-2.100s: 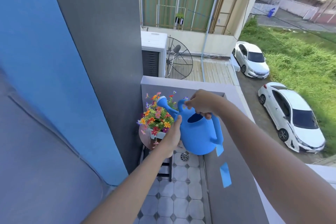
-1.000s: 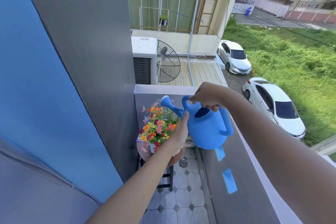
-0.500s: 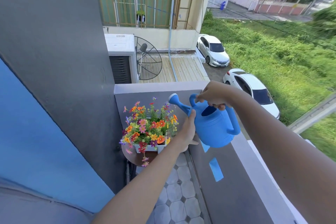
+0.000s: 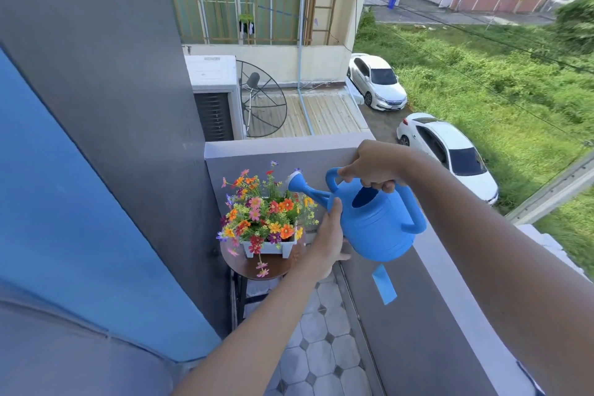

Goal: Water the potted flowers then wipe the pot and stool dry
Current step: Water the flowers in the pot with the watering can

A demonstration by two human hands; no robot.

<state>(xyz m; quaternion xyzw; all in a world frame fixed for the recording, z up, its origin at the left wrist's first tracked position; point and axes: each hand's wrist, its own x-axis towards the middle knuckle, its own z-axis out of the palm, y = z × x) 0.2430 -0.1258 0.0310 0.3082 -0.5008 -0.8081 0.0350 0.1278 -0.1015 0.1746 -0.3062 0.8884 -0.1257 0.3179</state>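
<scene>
Currently watering stage. Right hand (image 4: pixel 373 167) gripping top handle of blue plastic watering can (image 4: pixel 376 223); left hand (image 4: pixel 328 241) steadying its side, fingers spread. Rose hovering over multicoloured flowers in white rectangular pot (image 4: pixel 268 247), centred on round brown stool (image 4: pixel 273 268). No stream discernible. Wiping not yet begun; no cloth visible.

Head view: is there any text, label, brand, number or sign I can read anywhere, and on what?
No legible text anywhere.
Watering can: plain blue, no label visible.
White planter: no marking visible.
Blue tape strip on the balcony wall: blank.
Air conditioner unit: small mark on top, too blurred to read.
White cars: plates too small to read.
</scene>
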